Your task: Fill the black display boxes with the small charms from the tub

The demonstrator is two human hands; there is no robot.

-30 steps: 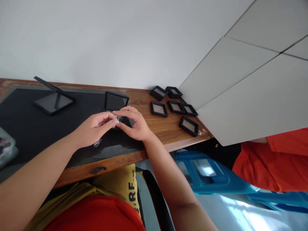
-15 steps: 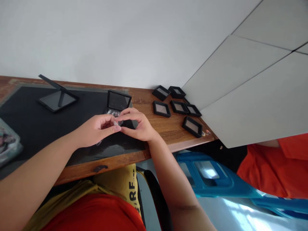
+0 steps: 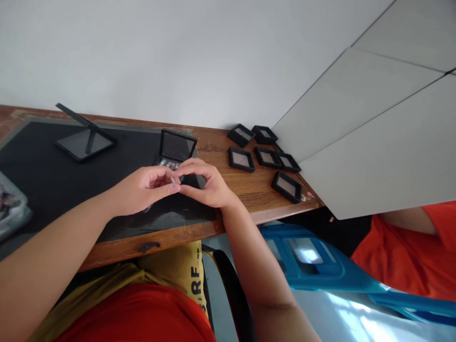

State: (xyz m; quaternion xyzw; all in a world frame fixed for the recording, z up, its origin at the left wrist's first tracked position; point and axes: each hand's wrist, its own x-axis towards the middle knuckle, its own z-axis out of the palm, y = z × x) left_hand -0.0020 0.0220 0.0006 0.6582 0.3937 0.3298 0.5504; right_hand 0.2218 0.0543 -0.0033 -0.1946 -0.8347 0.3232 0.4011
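My left hand (image 3: 144, 191) and my right hand (image 3: 206, 183) meet over the dark mat, fingertips together. Between them is a small pale, shiny piece (image 3: 173, 180), too small for me to name. The left thumb and fingers pinch it, and the right thumb and forefinger close on its other side. Just behind the hands stands a small black case (image 3: 177, 145) with its lid raised. Several small shiny pieces (image 3: 167, 164) lie in its lower part, which my fingers partly hide. Something clear (image 3: 147, 208) shows a little below my left palm.
A larger black case (image 3: 85, 142) stands open at the left of the mat (image 3: 42, 161). A clear tub (image 3: 12, 209) of small items is at the left edge. Several black framed boxes (image 3: 241, 159) lie on the wood at right. A person's orange sleeve (image 3: 399, 256) and blue stool (image 3: 317, 261) are beyond.
My hands stay together over the mat, with the fingers shifting slightly around the small piece, which shows a little differently. The view has tilted a little.
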